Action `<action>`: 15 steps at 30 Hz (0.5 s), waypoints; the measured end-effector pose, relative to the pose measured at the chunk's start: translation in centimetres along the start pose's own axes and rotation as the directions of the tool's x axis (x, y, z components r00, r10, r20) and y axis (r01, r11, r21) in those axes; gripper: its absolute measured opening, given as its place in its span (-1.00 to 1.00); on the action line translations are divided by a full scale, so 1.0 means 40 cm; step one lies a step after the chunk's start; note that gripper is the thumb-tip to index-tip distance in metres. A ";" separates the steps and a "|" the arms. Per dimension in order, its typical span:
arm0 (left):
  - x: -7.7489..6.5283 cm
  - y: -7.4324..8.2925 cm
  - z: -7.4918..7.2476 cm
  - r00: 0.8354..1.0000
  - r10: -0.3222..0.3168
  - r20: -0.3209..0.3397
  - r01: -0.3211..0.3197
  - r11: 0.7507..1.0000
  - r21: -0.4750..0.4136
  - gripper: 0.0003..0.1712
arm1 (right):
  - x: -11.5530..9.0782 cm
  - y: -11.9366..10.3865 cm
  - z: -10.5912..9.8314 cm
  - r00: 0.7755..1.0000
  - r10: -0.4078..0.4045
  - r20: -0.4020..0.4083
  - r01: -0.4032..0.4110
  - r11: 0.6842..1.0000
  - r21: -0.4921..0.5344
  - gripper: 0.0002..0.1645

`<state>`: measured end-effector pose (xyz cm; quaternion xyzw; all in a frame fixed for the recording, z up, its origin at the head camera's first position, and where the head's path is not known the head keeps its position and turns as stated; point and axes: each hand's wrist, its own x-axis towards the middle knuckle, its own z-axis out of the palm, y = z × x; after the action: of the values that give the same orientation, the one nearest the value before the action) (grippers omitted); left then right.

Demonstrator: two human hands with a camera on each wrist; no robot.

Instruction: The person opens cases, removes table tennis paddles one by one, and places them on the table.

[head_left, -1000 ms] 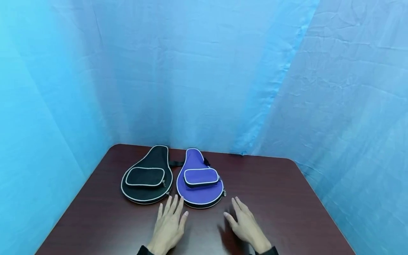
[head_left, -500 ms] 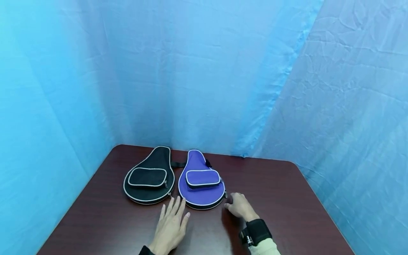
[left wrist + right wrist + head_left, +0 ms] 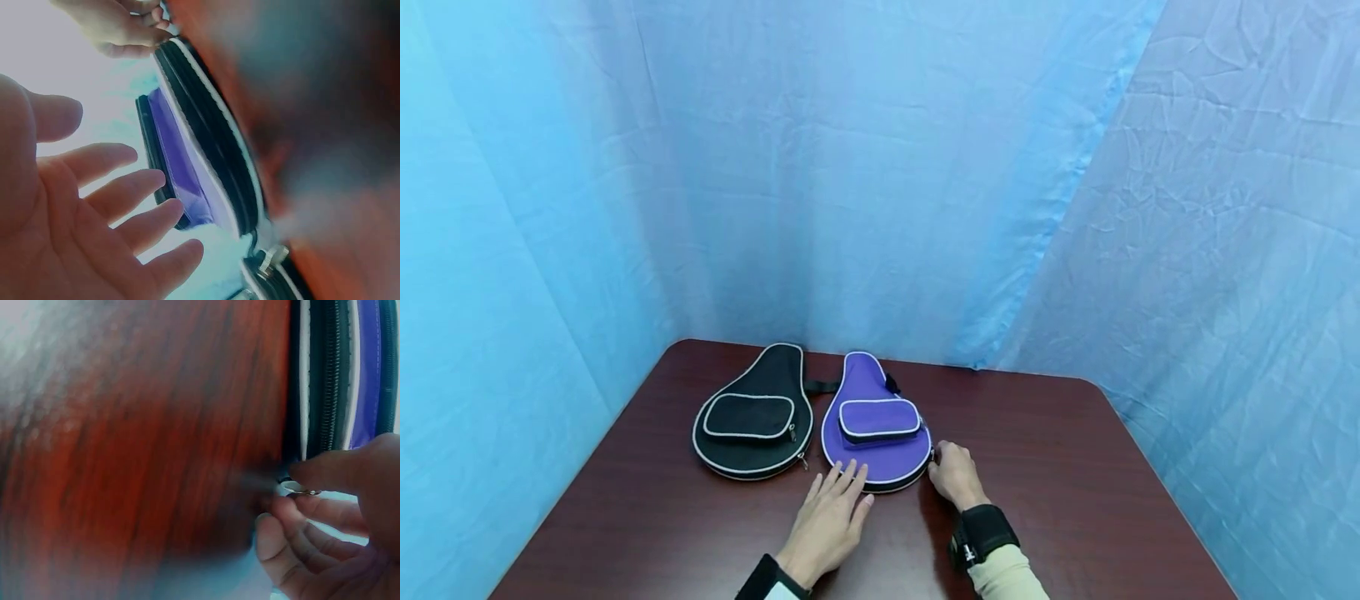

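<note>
A purple paddle-shaped zip case (image 3: 898, 458) with white piping lies flat on the table, its narrow end away from me. My right hand (image 3: 957, 475) is at its right edge. In the right wrist view, thumb and forefinger pinch a metal zipper pull (image 3: 300, 489) beside the case's black zipper (image 3: 331, 375). My left hand (image 3: 826, 525) reaches to the front edge of the purple case, fingers extended and spread; whether the fingertips touch it, I cannot tell. A matching black case (image 3: 748, 457) lies just left of the purple one.
The dark brown table (image 3: 1060, 467) has rounded far corners. A black strap (image 3: 822, 387) spans the gap between the two cases near their narrow ends. Blue cloth (image 3: 850, 167) hangs behind and at both sides. Another zipper pull (image 3: 273, 258) shows on the black case's rim.
My right hand has gone from spread fingers above the table to pinching the zipper pull at the purple case's right edge. My left hand has shifted right, toward that case's front.
</note>
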<state>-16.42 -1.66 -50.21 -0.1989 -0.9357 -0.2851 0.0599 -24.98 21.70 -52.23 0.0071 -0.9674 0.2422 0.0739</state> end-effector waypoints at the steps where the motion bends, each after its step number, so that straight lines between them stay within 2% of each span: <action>1: 0.009 0.004 0.002 1.000 0.006 0.010 -0.006 1.000 0.002 -0.46 | 0.003 0.001 0.001 1.000 0.000 -0.004 0.000 1.000 0.001 -0.97; 4: 0.032 0.016 0.012 0.999 0.033 0.014 -0.033 0.999 0.025 -0.48 | 0.007 0.005 0.004 1.000 0.005 -0.021 -0.005 1.000 0.008 -0.92; 9: 0.067 0.027 0.033 0.997 0.079 -0.026 -0.076 0.993 0.095 -0.52 | 0.007 0.007 0.002 0.999 0.034 -0.028 -0.033 0.999 0.024 -0.74; 15: 0.093 0.033 0.064 0.994 0.087 -0.058 -0.076 0.982 0.173 -0.57 | -0.002 0.022 -0.016 1.000 0.020 -0.011 -0.020 1.000 0.024 -0.65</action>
<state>-19.27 2.03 -50.81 -0.2218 -0.9453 -0.2077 0.1190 -24.87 22.78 -52.08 -0.0032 -0.9641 0.2543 0.0766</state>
